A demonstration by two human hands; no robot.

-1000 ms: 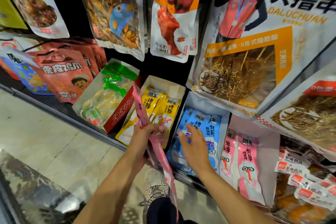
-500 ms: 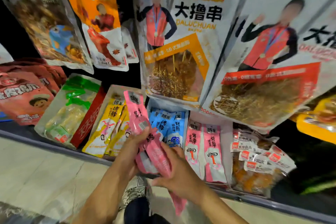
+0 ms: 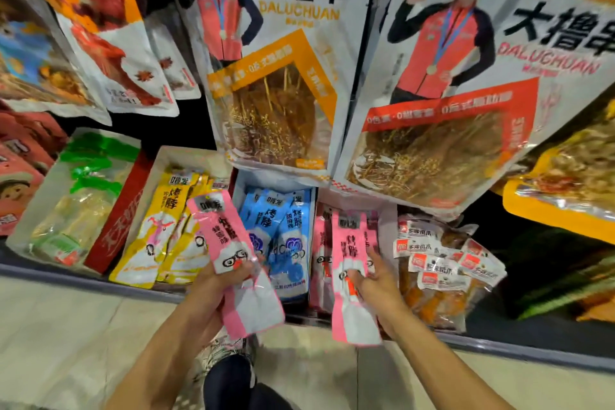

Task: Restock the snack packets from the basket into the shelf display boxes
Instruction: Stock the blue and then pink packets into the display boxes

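At the front of the pink display box (image 3: 387,230), the right hand (image 3: 376,283) is closed on one pink packet (image 3: 352,263) and holds it upright, probably so it slides in beside the packets already standing there. The left hand (image 3: 216,286) is closed around a bunch of pink packets (image 3: 233,253), kept just in front of the blue box (image 3: 239,183) as a ready supply. Big hanging bags (image 3: 279,76) hide the box's back. No basket is visible.
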